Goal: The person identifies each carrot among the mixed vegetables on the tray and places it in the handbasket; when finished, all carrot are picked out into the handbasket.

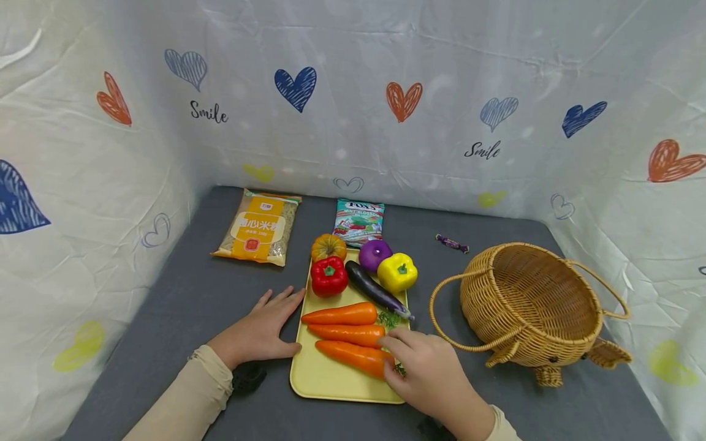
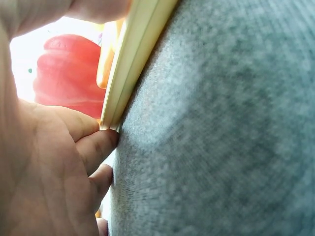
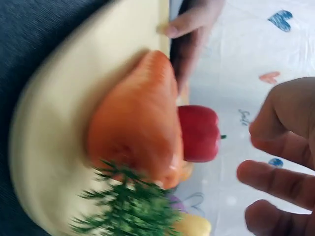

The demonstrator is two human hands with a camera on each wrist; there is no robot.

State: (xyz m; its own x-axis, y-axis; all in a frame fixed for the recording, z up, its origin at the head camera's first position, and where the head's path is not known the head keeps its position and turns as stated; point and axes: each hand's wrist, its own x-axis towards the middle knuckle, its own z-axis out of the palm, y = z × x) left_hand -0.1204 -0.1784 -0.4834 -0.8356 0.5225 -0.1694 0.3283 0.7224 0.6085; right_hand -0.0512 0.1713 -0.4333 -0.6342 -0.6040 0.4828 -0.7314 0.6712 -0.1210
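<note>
Three orange carrots [image 1: 340, 314] lie side by side on a yellow tray [image 1: 353, 392], tips to the left and green leafy tops [image 3: 130, 206] to the right. My left hand [image 1: 265, 331] is spread flat at the tray's left edge, thumb and fingertips right at the rim. Over the top ends of the nearer carrots hovers my right hand [image 1: 427, 373], its fingers loosely bent and apart with nothing between them in the right wrist view. Farther up the tray are a red bell pepper [image 1: 329, 277], a small pumpkin [image 1: 328, 247], an eggplant [image 1: 372, 286], a yellow bell pepper [image 1: 397, 273] and a round purple vegetable [image 1: 375, 255].
A wicker basket [image 1: 496, 306] with loop handles stands to the right. Behind the tray lie a grain bag [image 1: 259, 226] and a teal candy bag [image 1: 360, 222]. One wrapped candy [image 1: 452, 243] lies near the basket. A printed white curtain [image 1: 353, 141] encloses the grey table [image 1: 182, 294].
</note>
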